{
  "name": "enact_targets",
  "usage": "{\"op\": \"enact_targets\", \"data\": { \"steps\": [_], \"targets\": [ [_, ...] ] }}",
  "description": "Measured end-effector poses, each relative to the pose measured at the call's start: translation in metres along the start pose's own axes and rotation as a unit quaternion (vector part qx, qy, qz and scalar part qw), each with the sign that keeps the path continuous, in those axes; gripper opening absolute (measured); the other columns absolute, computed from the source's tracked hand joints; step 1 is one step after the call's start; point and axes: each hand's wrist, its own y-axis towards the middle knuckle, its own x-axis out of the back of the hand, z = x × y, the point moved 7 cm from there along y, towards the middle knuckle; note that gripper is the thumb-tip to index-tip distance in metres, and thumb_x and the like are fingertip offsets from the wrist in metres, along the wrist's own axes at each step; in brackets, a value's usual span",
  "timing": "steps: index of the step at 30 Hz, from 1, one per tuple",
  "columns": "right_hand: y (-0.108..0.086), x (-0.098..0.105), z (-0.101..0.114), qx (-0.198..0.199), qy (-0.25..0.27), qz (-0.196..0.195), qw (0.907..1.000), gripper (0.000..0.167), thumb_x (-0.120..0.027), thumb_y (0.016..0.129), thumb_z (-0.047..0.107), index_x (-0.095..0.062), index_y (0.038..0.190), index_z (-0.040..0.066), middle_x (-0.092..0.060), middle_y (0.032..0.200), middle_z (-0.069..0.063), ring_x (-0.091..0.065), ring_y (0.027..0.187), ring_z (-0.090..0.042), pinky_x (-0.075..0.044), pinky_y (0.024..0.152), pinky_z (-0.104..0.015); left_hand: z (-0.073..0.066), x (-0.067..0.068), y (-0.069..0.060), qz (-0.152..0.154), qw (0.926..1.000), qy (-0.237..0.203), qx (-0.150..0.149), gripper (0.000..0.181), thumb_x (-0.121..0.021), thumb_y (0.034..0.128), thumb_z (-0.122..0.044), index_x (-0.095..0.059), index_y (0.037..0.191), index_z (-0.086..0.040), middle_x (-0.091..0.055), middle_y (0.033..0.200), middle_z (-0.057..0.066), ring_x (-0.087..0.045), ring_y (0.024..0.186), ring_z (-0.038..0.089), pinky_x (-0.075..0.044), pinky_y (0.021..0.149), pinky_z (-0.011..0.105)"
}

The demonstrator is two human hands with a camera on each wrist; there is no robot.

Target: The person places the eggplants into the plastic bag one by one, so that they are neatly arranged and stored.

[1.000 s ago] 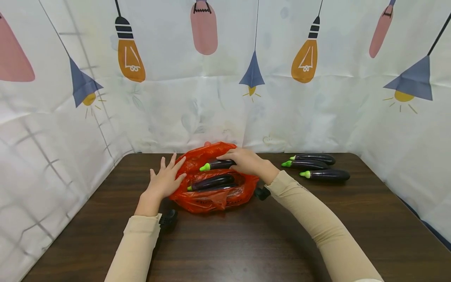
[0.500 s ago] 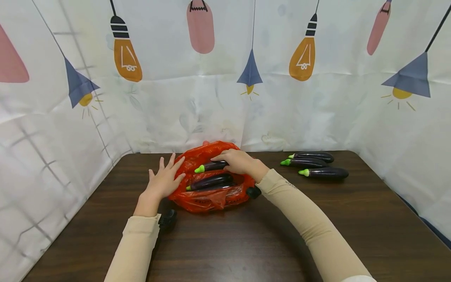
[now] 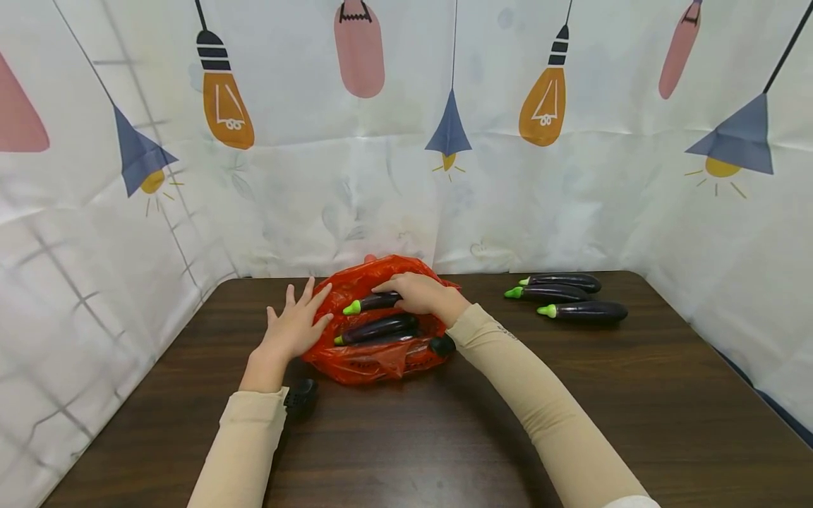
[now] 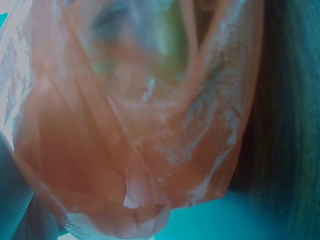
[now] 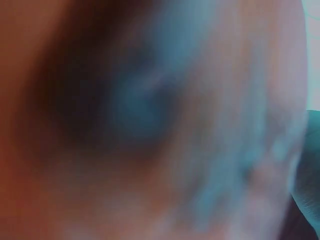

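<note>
A red plastic bag (image 3: 356,368) lies on the table with its mouth spread wide. Inside it rests an eggplant (image 3: 381,329), with part of another showing just below. My right hand (image 3: 416,293) grips a further eggplant (image 3: 375,302) over the bag's mouth, its green stem end pointing left. With fingers straight and spread, my left hand (image 3: 292,331) touches the bag's left rim. The left wrist view is filled by the bag's thin wall (image 4: 125,150). In the right wrist view everything close up is blurred.
To the right on the dark wooden table (image 3: 394,451) lie an eggplant at the back (image 3: 562,281), a middle eggplant (image 3: 552,293) and a nearer eggplant (image 3: 587,312). A white printed curtain (image 3: 394,197) stands behind the table and along its sides.
My right hand has moved left with the eggplant, further over the bag. The left hand keeps its place at the rim. The view has shifted slightly.
</note>
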Motion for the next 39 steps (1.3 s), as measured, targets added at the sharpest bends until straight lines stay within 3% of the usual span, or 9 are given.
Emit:
{"op": "enact_targets", "data": {
  "steps": [14,21,28,34,39],
  "targets": [
    [0.008,-0.012,0.011,-0.020,0.011,0.021,0.9995,0.054,-0.060,0.103,0.006,-0.050,0.154,0.020,-0.052,0.152,-0.006,-0.052,0.135,-0.023,-0.042,0.112,-0.038,0.000,0.000,-0.003,-0.002,1.0000,-0.003,-0.002,0.069,-0.054,0.1056,-0.033,-0.025,0.165,-0.015,-0.006,0.169,0.022,0.003,0.150,0.057,0.002,0.104,0.085],
    [0.011,-0.016,0.013,-0.031,0.035,0.029,0.9985,0.043,-0.064,0.103,0.014,-0.052,0.145,0.017,-0.061,0.139,-0.006,-0.059,0.125,-0.021,-0.046,0.108,-0.037,0.001,0.000,-0.003,-0.004,1.0000,-0.004,-0.002,0.069,-0.054,0.1054,-0.034,-0.025,0.164,-0.014,-0.007,0.169,0.022,0.002,0.150,0.057,0.001,0.104,0.085],
    [0.012,-0.016,0.016,-0.025,0.024,0.035,0.9988,0.041,-0.064,0.103,0.013,-0.055,0.143,0.015,-0.059,0.139,-0.006,-0.057,0.126,-0.019,-0.044,0.110,-0.034,-0.001,0.001,-0.003,-0.004,1.0000,-0.007,-0.003,0.069,-0.055,0.1053,-0.033,-0.025,0.164,-0.014,-0.007,0.169,0.022,0.002,0.150,0.057,0.001,0.104,0.085],
    [0.010,-0.017,0.015,-0.023,-0.002,0.032,0.9992,0.043,-0.065,0.103,0.016,-0.057,0.145,0.015,-0.054,0.133,-0.009,-0.060,0.116,-0.020,-0.048,0.104,-0.032,-0.003,0.001,-0.004,-0.002,1.0000,-0.008,-0.003,0.068,-0.054,0.1057,-0.033,-0.025,0.165,-0.015,-0.005,0.170,0.021,0.003,0.150,0.056,0.001,0.105,0.085],
    [0.010,-0.018,0.013,-0.010,-0.013,0.034,0.9993,0.043,-0.065,0.103,0.016,-0.060,0.145,0.015,-0.058,0.130,-0.008,-0.059,0.116,-0.019,-0.047,0.105,-0.031,-0.004,0.003,-0.004,-0.006,1.0000,-0.004,-0.004,0.067,-0.054,0.1061,-0.033,-0.026,0.164,-0.014,-0.006,0.169,0.023,0.002,0.150,0.056,0.000,0.105,0.085]
  ]
}}
